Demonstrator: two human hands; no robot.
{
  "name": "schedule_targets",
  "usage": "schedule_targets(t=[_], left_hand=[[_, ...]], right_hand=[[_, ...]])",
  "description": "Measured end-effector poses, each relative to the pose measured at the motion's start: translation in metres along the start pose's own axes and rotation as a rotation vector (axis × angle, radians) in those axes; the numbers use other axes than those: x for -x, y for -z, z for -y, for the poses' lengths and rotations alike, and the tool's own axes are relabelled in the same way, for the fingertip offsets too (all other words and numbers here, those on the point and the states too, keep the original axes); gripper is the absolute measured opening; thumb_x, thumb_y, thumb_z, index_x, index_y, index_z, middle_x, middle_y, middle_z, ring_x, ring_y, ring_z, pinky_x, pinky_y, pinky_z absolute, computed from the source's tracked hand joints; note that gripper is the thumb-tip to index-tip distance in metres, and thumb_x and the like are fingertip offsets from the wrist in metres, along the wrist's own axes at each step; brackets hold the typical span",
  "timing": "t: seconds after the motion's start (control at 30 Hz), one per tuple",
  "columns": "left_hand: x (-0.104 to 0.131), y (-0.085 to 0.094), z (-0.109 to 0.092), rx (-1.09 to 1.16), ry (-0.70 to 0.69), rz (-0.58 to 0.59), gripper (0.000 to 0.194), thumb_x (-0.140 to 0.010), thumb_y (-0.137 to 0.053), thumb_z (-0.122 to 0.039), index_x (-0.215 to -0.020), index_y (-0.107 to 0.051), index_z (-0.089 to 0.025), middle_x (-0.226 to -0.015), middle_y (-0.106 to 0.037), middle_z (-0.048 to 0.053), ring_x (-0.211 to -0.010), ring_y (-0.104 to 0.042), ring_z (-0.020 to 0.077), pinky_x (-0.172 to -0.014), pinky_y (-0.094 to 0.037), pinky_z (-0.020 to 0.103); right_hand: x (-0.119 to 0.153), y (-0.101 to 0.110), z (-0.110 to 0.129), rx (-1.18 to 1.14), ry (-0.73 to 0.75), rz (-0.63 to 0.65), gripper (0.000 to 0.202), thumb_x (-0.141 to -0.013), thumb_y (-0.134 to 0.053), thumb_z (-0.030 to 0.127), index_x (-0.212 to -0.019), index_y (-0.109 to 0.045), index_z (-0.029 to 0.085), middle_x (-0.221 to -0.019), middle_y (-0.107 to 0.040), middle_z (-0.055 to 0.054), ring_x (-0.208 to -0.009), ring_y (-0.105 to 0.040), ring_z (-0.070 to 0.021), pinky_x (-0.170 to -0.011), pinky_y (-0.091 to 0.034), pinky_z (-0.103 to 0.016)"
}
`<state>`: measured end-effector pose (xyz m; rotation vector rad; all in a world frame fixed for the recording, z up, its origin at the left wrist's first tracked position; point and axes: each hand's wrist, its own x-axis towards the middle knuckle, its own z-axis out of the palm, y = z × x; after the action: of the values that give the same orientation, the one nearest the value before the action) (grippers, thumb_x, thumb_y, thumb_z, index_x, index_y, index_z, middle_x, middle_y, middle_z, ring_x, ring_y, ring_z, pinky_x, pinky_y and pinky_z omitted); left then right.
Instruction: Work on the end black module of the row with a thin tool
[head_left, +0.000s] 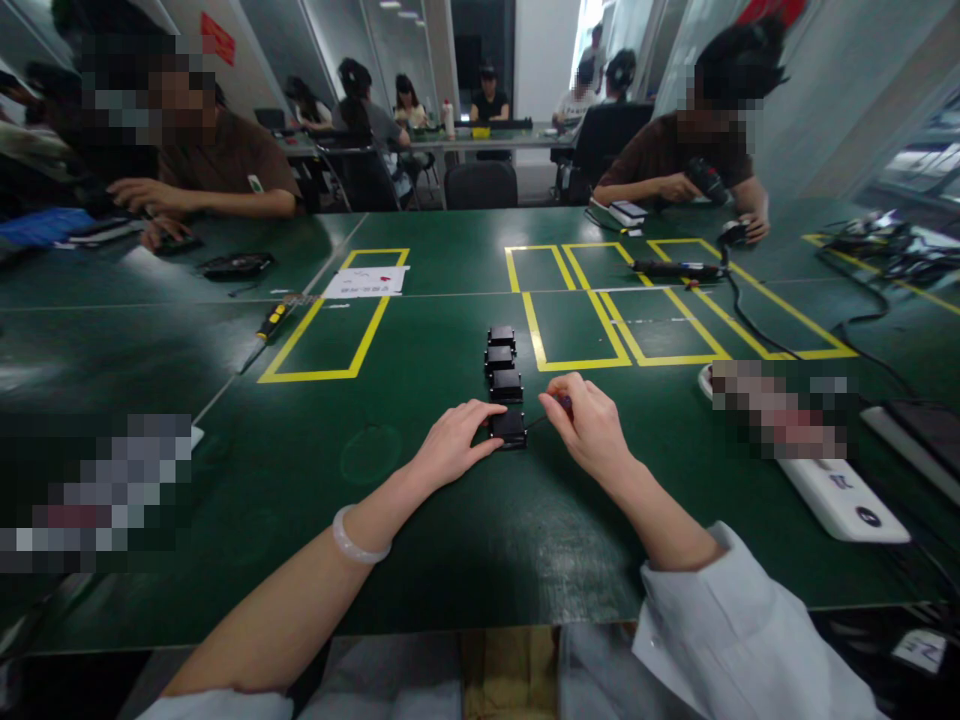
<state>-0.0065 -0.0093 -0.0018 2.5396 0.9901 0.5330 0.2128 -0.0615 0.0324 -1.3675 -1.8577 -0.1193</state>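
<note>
Your right sleeve (750,630) nearest; your left hand (454,440), half-open, holds block (508,427) by thumb and fingertips; right hand (589,422), curled closed, grips tool (566,403); three more blocks (499,357) beyond.

Shows a squarish black block (508,428) flat at the left hand (457,440), between thumb and fingers; three similar blocks (499,357) lined up beyond that grip; a thin-shafted dark tool (565,403) in the right hand (589,418).

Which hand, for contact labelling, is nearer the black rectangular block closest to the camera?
Left. The left hand touches the block on its left; the right hand is apart, to its right.
</note>
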Motion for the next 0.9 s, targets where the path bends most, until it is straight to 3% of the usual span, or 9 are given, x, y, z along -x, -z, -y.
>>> schedule_targets(t=[0.23, 0.47, 0.7, 0.9], left_hand=[[-0.0001, -0.0001, 0.0003, -0.012, -0.005, 0.003, 0.038, -0.088, -0.060, -0.032, -0.124, -0.050, -0.025, -0.117, -0.059, 0.005, -0.105, -0.057, 0.0234, -0.088, -0.045, 0.037], [0.0002, -0.0010, 0.0009, -0.007, -0.009, -0.002, 0.038, -0.089, -0.059, -0.032, -0.125, -0.050, -0.026, -0.116, -0.059, 0.004, -0.104, -0.057, 0.0233, -0.087, -0.045, 0.037], [0.0004, -0.0001, 0.0008, 0.004, -0.010, -0.005, 0.038, -0.089, -0.059, -0.031, -0.124, -0.050, -0.025, -0.116, -0.059, 0.004, -0.104, -0.057, 0.0229, -0.088, -0.045, 0.037], [0.0003, 0.0004, -0.0004, -0.004, -0.001, -0.001, 0.038, -0.089, -0.059, -0.032, -0.125, -0.050, -0.026, -0.114, -0.059, 0.004, -0.102, -0.058, 0.0225, -0.087, -0.045, 0.037]], right_hand=[[0.0001, -0.0007, 0.0014, -0.024, -0.020, -0.023, 0.014, -0.091, -0.040, 0.022, -0.102, -0.049, 0.019, -0.078, -0.063, -0.003, -0.067, -0.058, -0.0168, -0.068, -0.044, -0.030], [0.0010, -0.0010, -0.0011, 0.000, -0.021, 0.001, 0.015, -0.093, -0.045, 0.034, -0.096, -0.051, 0.020, -0.074, -0.060, -0.003, -0.067, -0.056, -0.0169, -0.067, -0.042, -0.029], [0.0031, -0.0028, -0.0017, -0.018, -0.024, -0.017, 0.015, -0.091, -0.043, 0.023, -0.103, -0.050, 0.019, -0.076, -0.060, -0.003, -0.069, -0.057, -0.0172, -0.068, -0.044, -0.030], [0.0020, -0.0009, -0.0017, -0.017, -0.023, 0.008, 0.016, -0.092, -0.045, 0.030, -0.102, -0.051, 0.019, -0.076, -0.061, -0.003, -0.069, -0.056, -0.0172, -0.068, -0.043, -0.031]])
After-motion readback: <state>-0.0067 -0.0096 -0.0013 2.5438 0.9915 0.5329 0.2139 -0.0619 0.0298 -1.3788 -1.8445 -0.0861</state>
